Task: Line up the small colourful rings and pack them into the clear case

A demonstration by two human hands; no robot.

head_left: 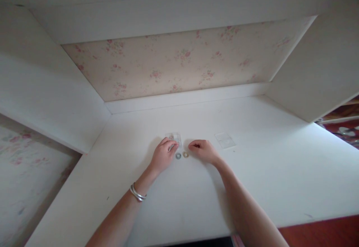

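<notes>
My left hand (pixel 163 154) is closed, with thumb and forefinger pinched at the near side of a small clear plastic box (pixel 178 137). The hand covers part of that box, and small items inside it are too blurred to name. Whatever the pinch holds, if anything, is hidden. A little to the right, my right hand (pixel 204 151) has its fingers curled and their tips together; I cannot make out anything in them. Between and just below the hands lie a grey-green ring (pixel 178 158) and a gold-coloured ring (pixel 185 157), side by side on the white tabletop (pixel 179 202).
A flat clear plastic lid (pixel 225 140) lies right of my right hand. White panels (pixel 53 78) rise on both sides, and a low white ledge (pixel 185 96) with floral wallpaper (pixel 168 61) above closes off the back. Something dark (pixel 207 243) shows at the front edge.
</notes>
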